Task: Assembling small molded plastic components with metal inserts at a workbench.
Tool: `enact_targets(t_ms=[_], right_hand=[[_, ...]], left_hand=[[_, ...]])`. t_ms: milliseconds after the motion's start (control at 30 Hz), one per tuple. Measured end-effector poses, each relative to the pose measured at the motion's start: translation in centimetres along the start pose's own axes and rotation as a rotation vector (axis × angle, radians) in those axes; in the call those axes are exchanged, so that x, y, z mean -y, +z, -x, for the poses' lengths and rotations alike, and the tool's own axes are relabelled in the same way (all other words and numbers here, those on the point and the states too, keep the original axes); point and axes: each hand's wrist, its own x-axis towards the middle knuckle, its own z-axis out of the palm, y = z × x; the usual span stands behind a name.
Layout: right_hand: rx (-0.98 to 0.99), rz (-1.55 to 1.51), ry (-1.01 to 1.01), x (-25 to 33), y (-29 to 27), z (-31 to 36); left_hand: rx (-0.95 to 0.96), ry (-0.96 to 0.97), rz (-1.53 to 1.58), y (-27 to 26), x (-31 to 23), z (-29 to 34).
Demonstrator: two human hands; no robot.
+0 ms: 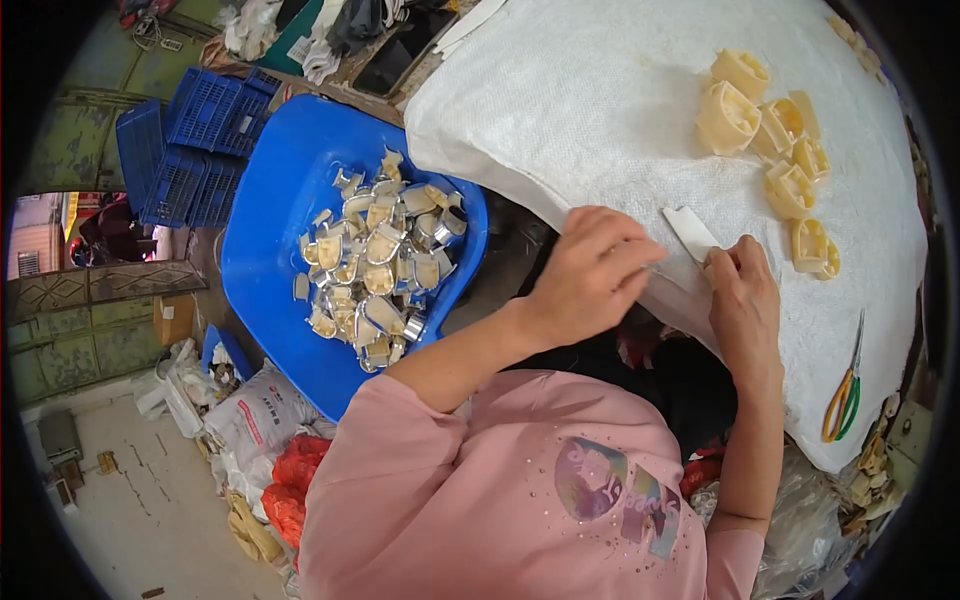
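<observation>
White strip (pixel 688 231) at bench's (pixel 590 120) near edge | long axis diagonal, free end forward-left | right hand (pixel 745 300): fingers clamped on lower end, hiding it | left hand (pixel 592 272): fingers curled; cannot tell if gripping

Worn green panels (pixel 120 342) border a bright opening (pixel 95 230) and pale floor (pixel 180 525).

Lettering (pixel 655 500) on shirt (pixel 500 450) (sack (pixel 258 408), too)

I see one camera on the head of the person (pixel 450 490). It looks down, quite close, at the left hand (pixel 590 270) and right hand (pixel 743 300) by the white cloth (pixel 590 120). Its wide, round view reaches the floor (pixel 165 520) left of the cloth.
</observation>
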Motion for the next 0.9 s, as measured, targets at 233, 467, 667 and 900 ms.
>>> enact_targets(t_ms=[233, 467, 667, 900], right_hand=[[-0.129, 0.018, -0.048, -0.6, 1.5, 0.1], [-0.135, -0.386, 0.075, -2.9, 2.0, 0.0], [-0.252, -0.596, 0.251, -3.6, 1.6, 1.0], [-1.020, -0.917, 0.641, -7.5, -3.7, 6.0]], left_hand=[[-0.057, 0.060, 0.159, 4.3, -1.4, -0.9], [0.078, 0.121, -0.024, 6.4, -0.8, -0.4], [0.163, 0.154, -0.167, 6.8, -1.0, 0.5], [0.230, 0.129, -0.082, 6.5, -1.6, -0.9]])
